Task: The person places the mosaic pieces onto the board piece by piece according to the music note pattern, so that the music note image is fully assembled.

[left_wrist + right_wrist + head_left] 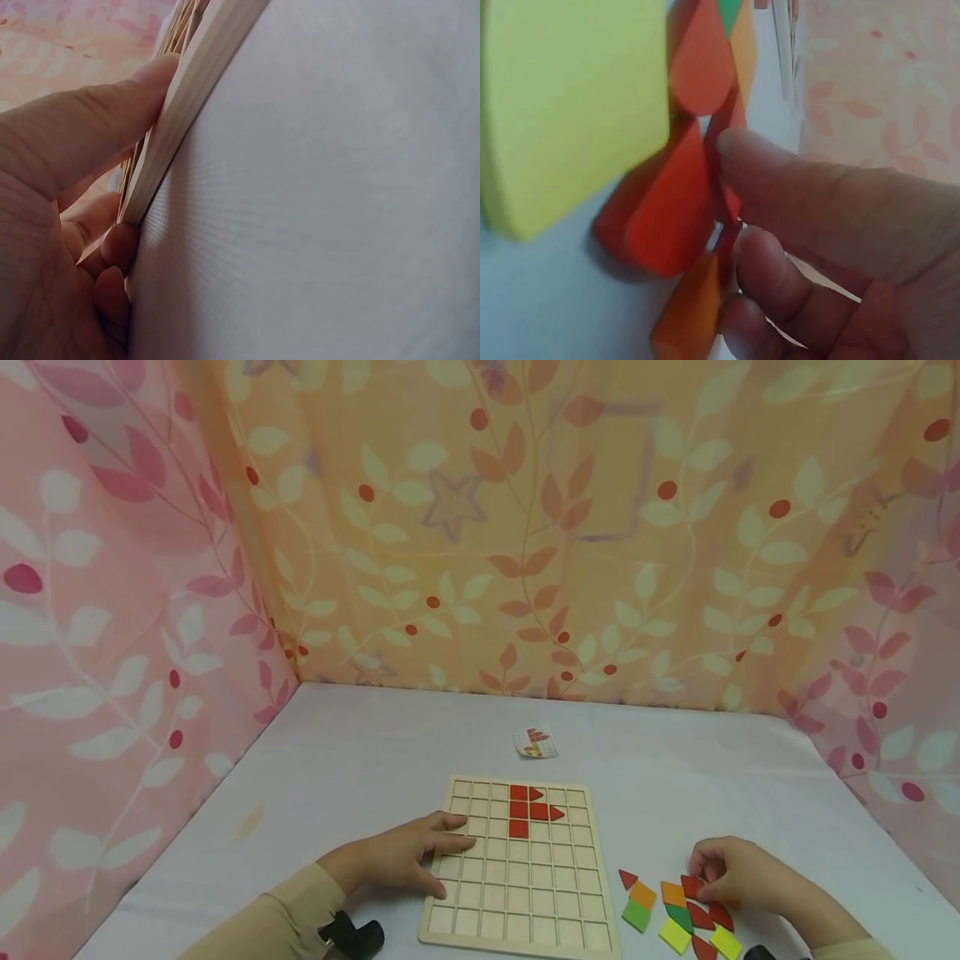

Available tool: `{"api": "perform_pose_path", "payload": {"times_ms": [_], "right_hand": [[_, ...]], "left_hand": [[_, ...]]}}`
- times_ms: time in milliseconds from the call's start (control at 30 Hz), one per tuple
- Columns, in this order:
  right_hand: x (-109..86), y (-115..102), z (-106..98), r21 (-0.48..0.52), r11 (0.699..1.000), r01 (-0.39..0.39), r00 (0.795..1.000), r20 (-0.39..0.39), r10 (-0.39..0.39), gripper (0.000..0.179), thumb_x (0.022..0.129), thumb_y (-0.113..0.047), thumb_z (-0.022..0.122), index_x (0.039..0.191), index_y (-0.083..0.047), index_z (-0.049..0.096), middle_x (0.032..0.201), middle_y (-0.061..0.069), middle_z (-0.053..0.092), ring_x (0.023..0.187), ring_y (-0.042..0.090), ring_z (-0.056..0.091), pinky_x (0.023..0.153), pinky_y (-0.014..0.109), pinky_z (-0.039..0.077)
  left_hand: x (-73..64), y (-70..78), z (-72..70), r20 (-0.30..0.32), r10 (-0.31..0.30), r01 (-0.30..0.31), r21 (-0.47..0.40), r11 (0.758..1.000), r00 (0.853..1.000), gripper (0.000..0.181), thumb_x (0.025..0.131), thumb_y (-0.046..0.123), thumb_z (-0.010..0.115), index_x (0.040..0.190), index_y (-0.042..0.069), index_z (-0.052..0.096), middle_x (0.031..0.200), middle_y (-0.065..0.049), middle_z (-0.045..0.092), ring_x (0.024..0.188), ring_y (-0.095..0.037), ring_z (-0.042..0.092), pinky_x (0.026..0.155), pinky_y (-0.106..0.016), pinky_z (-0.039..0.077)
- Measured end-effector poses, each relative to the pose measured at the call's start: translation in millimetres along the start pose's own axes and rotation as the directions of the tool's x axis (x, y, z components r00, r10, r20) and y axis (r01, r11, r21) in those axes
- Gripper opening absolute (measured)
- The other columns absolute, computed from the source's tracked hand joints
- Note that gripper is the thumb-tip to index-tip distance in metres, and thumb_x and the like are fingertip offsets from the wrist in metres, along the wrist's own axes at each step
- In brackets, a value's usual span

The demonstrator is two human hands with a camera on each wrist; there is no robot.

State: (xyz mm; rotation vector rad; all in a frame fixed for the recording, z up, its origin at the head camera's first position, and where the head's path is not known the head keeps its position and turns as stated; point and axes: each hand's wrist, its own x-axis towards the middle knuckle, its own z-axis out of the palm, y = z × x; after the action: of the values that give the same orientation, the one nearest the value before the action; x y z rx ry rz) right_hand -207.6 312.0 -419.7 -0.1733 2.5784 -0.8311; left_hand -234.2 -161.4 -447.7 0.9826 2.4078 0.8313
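A wooden grid board (517, 947) lies flat on the table. My left hand (405, 856) rests on its left side, fingers stretched over the rim and thumb on the edge, as the left wrist view also shows. Several red squares (518, 829) and two red pointed pieces (557, 812) sit in the upper cells. To the board's right, my right hand (742, 872) pinches a red curved-edge tile (691, 885) within the loose pile. In the right wrist view my thumb (757, 161) presses on that tile; curled fingers partly hide it.
Loose tiles lie about the right hand: yellow squares (675, 935), a light green square (637, 916), orange squares (642, 896), a dark green piece (680, 917), a red triangle (627, 879) and red curved pieces (701, 916). A pattern card (536, 742) lies behind the board. Patterned curtains (480, 527) enclose the table.
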Motion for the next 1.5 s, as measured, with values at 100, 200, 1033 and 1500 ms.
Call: {"api": "perform_pose_path", "payload": {"times_ms": [100,200,1033,1500], "right_hand": [[0.4,-3,2,-0.025,1.0,-0.018,1.0,-0.016,0.018,0.029,0.065,-0.026,0.08,0.079,-0.012,0.059,0.063,0.003,0.049,0.062,0.017,0.047,0.051,0.024,0.04],[0.5,-7,4,-0.046,0.999,-0.022,0.999,-0.026,0.021,0.032,0.063,-0.024,0.081,0.077,-0.011,0.056,0.066,0.004,0.05,0.063,0.018,0.047,0.052,0.026,0.042],[12.7,-43,-6,-0.095,0.99,0.106,0.991,-0.077,-0.113,0.022,0.072,-0.015,0.076,0.075,-0.012,0.054,0.066,0.002,0.051,0.064,0.018,0.047,0.052,0.026,0.042],[57.9,-96,20,-0.032,0.982,0.188,0.962,-0.198,-0.19,0.014,0.077,-0.009,0.071,0.076,-0.013,0.058,0.069,-0.001,0.054,0.068,0.016,0.048,0.058,0.029,0.042]], "left_hand": [[0.1,0.8,0.3,0.001,0.002,-0.002,-0.004,1.0,1.0,0.071,0.073,0.046,0.069,0.137,0.031,0.043,0.148,0.002,0.023,0.136,-0.026,0.02,0.106,-0.046,0.021],[-0.3,2.0,0.4,0.0,-0.004,0.004,-0.006,1.0,1.0,0.071,0.073,0.046,0.07,0.137,0.031,0.043,0.148,0.002,0.023,0.135,-0.025,0.02,0.106,-0.046,0.021],[-1.7,3.5,-0.2,-0.01,0.025,-0.025,0.009,1.0,1.0,0.071,0.073,0.046,0.069,0.137,0.029,0.043,0.148,0.0,0.024,0.135,-0.025,0.021,0.106,-0.044,0.023],[-0.5,1.2,1.1,-0.009,0.014,-0.014,-0.002,1.0,1.0,0.071,0.073,0.045,0.07,0.137,0.029,0.043,0.148,0.002,0.023,0.136,-0.024,0.02,0.106,-0.043,0.022]]}}
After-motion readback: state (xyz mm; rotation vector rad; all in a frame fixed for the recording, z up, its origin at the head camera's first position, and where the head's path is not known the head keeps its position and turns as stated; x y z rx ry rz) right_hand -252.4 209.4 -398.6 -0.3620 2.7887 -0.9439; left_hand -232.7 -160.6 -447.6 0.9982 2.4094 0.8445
